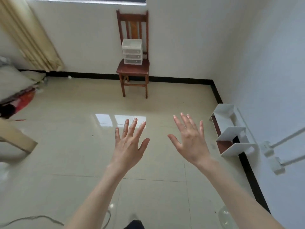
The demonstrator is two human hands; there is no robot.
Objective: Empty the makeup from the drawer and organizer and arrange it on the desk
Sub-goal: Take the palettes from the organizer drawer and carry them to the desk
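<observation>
Both hands, left hand (pixel 130 144) and right hand (pixel 189 139), spread wide and empty, well short of the three-drawer plastic organizer (pixel 132 51) on the wooden chair (pixel 133 70); likely light, rigid, slick, best gripped by its sides.

Nothing readable anywhere, honestly. No label or brand on the little white drawer unit (pixel 132 51) up on the wooden chair (pixel 133 70), no print on the white organizer (pixel 234 131) by the right wall, no markings to make out on the wall fittings (pixel 270 156) either. Red bundle (pixel 24 100) on the far left too blurry for any lettering.
</observation>
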